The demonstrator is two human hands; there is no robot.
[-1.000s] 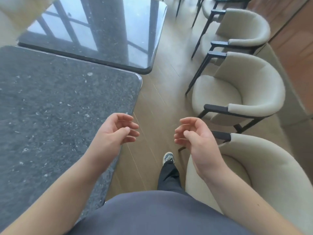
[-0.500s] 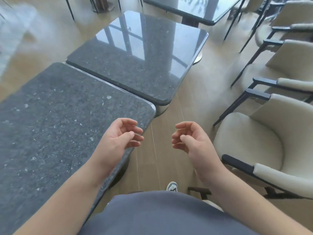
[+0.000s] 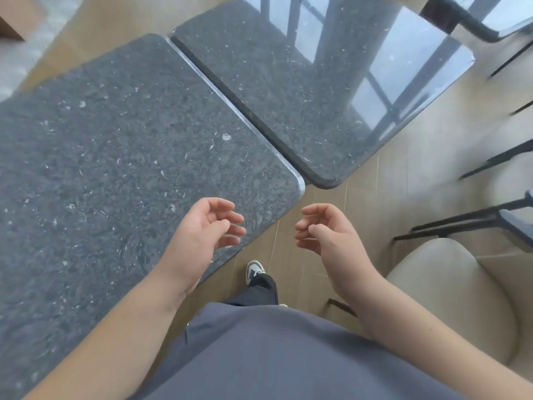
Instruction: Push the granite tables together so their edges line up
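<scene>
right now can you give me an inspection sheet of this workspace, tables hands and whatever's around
surface: wood-look plank floor, bare where it shows
job's things: near granite table and far granite table stand side by side with a thin dark seam between them; at the corners nearest the person the far table juts past the near one, so those edges do not line up
clutter: nothing seen on either tabletop
grippers: left hand hangs over the near table's edge, fingers loosely curled, holding nothing; right hand over the floor, the same
cables: nothing seen
surroundings: cream armchair at the person's right, dark chair legs beyond it, third dark table at the top right
</scene>
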